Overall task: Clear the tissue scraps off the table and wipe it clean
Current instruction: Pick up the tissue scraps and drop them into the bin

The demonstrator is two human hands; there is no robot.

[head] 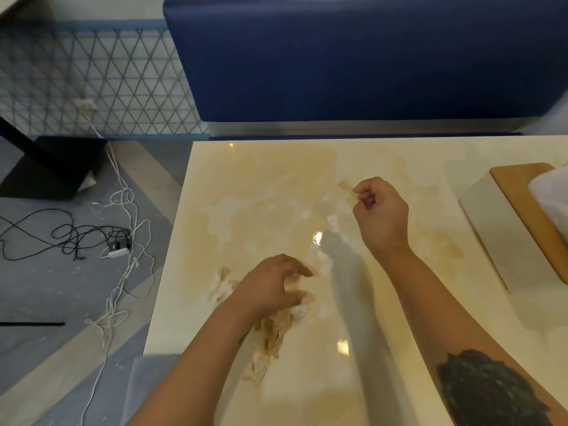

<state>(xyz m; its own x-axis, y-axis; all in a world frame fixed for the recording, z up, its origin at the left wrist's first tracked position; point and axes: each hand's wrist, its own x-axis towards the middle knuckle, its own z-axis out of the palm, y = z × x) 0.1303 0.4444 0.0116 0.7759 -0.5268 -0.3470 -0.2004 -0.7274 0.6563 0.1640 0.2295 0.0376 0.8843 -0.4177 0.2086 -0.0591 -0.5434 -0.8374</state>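
Two hands are gathering scraps, so clearing is under way and wiping not yet begun. Nearest, the left hand (pixel 276 287) curls over a damp wad (pixel 273 330) on the table (pixel 399 348). Farther out, the right hand (pixel 379 210) pinches a small strip (pixel 345 187). Next, I judge, the strip joins the wad. A board (pixel 528 210) lies at right, a bench (pixel 368 56) beyond; neither blocks.
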